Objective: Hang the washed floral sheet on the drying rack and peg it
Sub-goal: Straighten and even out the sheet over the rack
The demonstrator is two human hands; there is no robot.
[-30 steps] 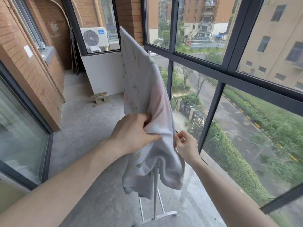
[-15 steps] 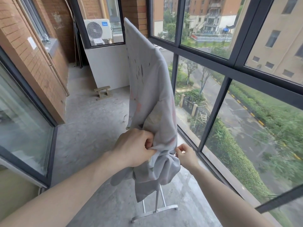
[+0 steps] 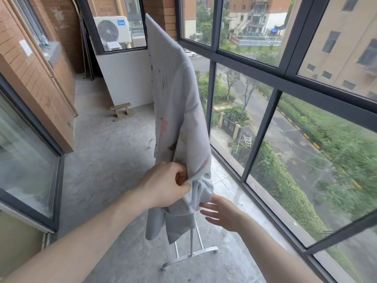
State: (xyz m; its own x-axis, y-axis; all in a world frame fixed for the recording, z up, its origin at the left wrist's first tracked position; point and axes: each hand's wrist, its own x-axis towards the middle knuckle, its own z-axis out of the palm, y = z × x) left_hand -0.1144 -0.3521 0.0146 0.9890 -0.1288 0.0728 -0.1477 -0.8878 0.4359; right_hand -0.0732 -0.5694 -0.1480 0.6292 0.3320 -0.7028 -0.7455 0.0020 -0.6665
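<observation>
The floral sheet (image 3: 179, 111) is draped over the top of the drying rack (image 3: 191, 250), of which only the legs and foot bar are seen below the cloth. Its near end is bunched in the left hand (image 3: 163, 185), whose fingers are curled round a fold. The right hand (image 3: 221, 214) is held flat and spread just beside the hanging hem, gripping nothing. The cloth is judged soft, limp and perhaps damp-heavy; it is best taken at the edges. A window frame (image 3: 259, 137) stands close on the right, a small wooden stool (image 3: 121, 111) well behind. No pegs are seen.
</observation>
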